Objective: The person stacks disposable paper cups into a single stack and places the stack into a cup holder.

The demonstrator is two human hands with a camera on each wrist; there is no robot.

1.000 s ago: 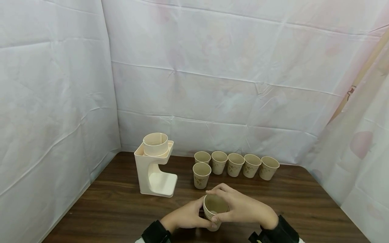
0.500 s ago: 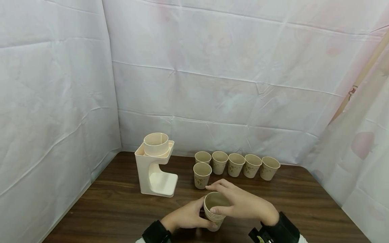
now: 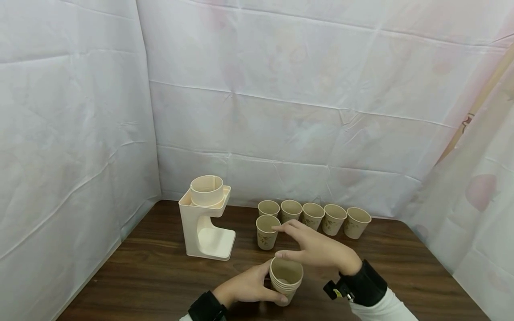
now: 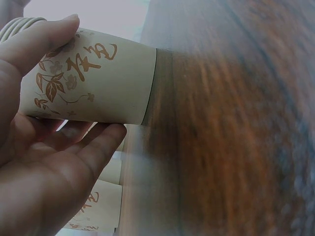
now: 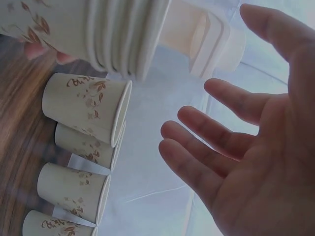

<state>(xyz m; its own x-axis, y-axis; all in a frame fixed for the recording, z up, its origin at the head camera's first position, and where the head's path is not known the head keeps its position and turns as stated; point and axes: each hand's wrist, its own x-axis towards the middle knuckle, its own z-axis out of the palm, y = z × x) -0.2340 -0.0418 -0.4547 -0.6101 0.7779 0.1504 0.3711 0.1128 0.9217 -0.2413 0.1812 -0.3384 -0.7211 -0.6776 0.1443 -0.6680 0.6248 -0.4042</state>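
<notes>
In the head view, my left hand (image 3: 250, 284) grips a short stack of nested paper cups (image 3: 287, 290) near the table's front. In the left wrist view, thumb and fingers lie around the lowest cup (image 4: 106, 81), which has brown leaf and writing prints and meets the tabletop. My right hand (image 3: 317, 246) hovers above and behind the stack, apart from it and holding nothing. Its fingers spread loosely in the right wrist view, beside the stacked rims (image 5: 123, 39). Beyond it, a single paper cup (image 3: 267, 238) stands upright, partly overlapped by my fingertips in the head view.
Several matching paper cups (image 3: 334, 219) stand in a row at the back of the brown wooden table (image 3: 136, 267). On the left is a cream stand (image 3: 190, 232) with a round cup-like top (image 3: 206, 191). White cloth hangs behind and at both sides.
My right hand has let go of the stack's rim and moved up and away toward the back cups. The left hand keeps its grip on the stack in nearly the same place.
</notes>
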